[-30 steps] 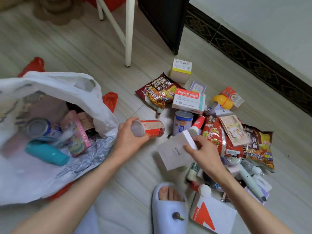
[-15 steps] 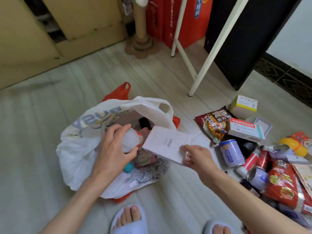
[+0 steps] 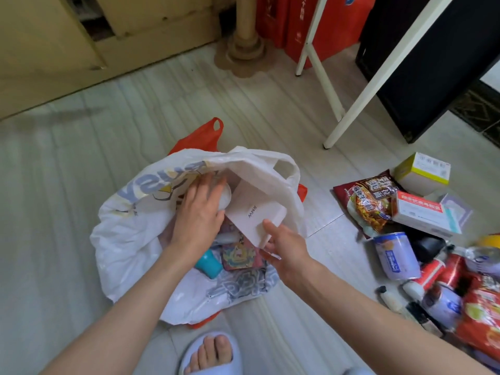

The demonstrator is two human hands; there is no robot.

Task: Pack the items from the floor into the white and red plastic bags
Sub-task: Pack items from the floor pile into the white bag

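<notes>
The white plastic bag lies open on the floor on top of a red plastic bag. My left hand is inside the white bag's mouth, curled over a small can whose pale end shows. My right hand pinches the corner of a flat white box that reaches into the bag's opening. A teal bottle and a colourful pack lie inside the bag. Loose items lie on the floor at the right: a noodle packet, a red-and-white medicine box, a blue can.
A yellow-and-white box sits behind the noodle packet. White table legs stand on the floor at the back right, beside a black cabinet and red boxes. My slippered foot is at the bottom edge.
Both hands moved from the pile over to the white bag. The can in my left hand and the white box in my right hand now reach into the bag's mouth.
</notes>
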